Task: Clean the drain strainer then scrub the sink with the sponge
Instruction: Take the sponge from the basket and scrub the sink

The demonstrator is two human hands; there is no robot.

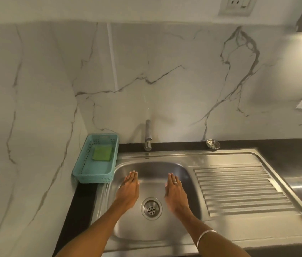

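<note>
The steel sink has its drain uncovered in the middle of the basin. A round metal drain strainer sits on the dark counter behind the sink, to the right of the tap. A green sponge lies in a teal basket at the sink's left. My left hand hovers flat over the basin left of the drain, fingers straight and holding nothing. My right hand, with a ring, is flat to the right of the drain, also holding nothing.
A chrome tap rises at the back rim, with no water running. A ribbed draining board extends to the right. Marble walls close in at the left and the back. The black counter runs along the back right.
</note>
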